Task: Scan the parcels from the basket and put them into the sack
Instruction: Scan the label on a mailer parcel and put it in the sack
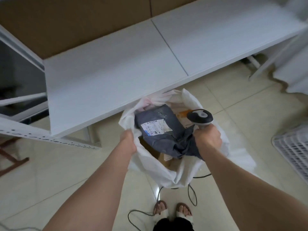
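Note:
A white sack [181, 174] stands open on the tiled floor in front of me. My left hand [128, 142] grips its left rim and holds the mouth apart. My right hand [207, 139] holds the grey and black barcode scanner [200, 116] by its handle and also pinches the end of a grey plastic parcel [160, 120]. The parcel lies in the sack's mouth with its white label facing up. Brown cardboard parcels [150, 150] show beneath it inside the sack. The basket [295, 149], white and slatted, is at the right edge.
A white table [116, 67] runs across the view just beyond the sack, its front edge over the sack's far rim. The scanner's black cable [191, 194] loops on the floor by my feet. White shelving [21, 90] stands at the left.

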The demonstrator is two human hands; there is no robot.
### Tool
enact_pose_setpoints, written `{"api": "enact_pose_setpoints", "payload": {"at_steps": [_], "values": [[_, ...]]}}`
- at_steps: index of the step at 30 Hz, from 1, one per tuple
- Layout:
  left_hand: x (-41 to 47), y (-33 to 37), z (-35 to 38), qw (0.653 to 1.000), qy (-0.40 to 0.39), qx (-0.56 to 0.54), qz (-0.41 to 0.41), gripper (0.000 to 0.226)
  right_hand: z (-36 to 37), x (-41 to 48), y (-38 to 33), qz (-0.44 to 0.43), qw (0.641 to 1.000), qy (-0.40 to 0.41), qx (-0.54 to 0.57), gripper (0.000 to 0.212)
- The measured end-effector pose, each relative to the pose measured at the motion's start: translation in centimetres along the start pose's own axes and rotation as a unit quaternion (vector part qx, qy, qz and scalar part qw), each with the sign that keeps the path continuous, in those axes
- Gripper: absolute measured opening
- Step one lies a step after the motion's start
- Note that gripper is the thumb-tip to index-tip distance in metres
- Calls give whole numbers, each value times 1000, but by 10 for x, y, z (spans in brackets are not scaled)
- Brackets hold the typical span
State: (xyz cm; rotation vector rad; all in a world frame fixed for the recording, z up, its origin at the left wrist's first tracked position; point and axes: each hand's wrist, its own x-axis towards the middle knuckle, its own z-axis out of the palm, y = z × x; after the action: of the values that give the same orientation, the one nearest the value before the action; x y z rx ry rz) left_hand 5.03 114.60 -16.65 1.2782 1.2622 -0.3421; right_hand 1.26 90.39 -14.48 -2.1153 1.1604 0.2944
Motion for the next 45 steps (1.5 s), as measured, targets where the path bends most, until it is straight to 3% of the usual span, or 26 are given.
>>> {"api": "enact_pose_setpoints", "payload": {"at_steps": [3, 6, 8, 11, 13, 17, 22, 25, 27, 30, 33, 35, 39, 41, 45], "values": [[-17, 2, 5, 999, -2, 32, 32, 42, -16, 0, 2, 16, 1000, -7, -3, 19], [-29, -30, 1, 983, -93, 155, -9, 45, -17, 0, 16, 48, 998, -29, -15, 19], [-33, -36, -4, 973, -59, 223, 11, 37, -22, 0, 19, 54, 998, -22, -7, 17], [-37, -8, -4, 986, 51, 135, 86, 25, -35, 2, 16, 57, 998, -3, 18, 14], [-33, 3, -2, 985, 58, 135, 93, 27, -42, 0, 16, 58, 998, -16, 11, 20], [-28, -27, 0, 977, 50, 203, 33, 46, -42, -11, 24, 39, 996, -70, 31, 21], [-22, -42, 7, 968, 119, 174, 135, 29, -5, -16, 30, 33, 971, -171, 163, 25], [-17, -47, 12, 980, 83, 80, 164, 13, 33, -11, 31, 32, 962, -232, 138, 19], [-9, -51, 15, 985, 48, 27, 166, 16, 65, -11, 41, 40, 947, -290, 133, 22], [14, -53, 13, 981, 34, 39, 188, 19, 114, -16, 52, 38, 929, -348, 118, 34], [52, -54, -10, 959, 142, 91, 227, 13, 151, -13, 57, 39, 921, -377, 91, 38], [75, -56, -37, 936, 230, 144, 223, 24, 163, -3, 65, 38, 923, -381, 20, 40], [94, -63, -71, 910, 288, 218, 205, 32, 165, 3, 85, 56, 913, -403, -37, 41], [88, -70, -72, 900, 298, 241, 206, 31, 157, -3, 89, 36, 934, -356, -18, 37], [71, -76, -70, 909, 278, 247, 186, 33, 116, -8, 81, -22, 988, -152, 5, 29]]}}
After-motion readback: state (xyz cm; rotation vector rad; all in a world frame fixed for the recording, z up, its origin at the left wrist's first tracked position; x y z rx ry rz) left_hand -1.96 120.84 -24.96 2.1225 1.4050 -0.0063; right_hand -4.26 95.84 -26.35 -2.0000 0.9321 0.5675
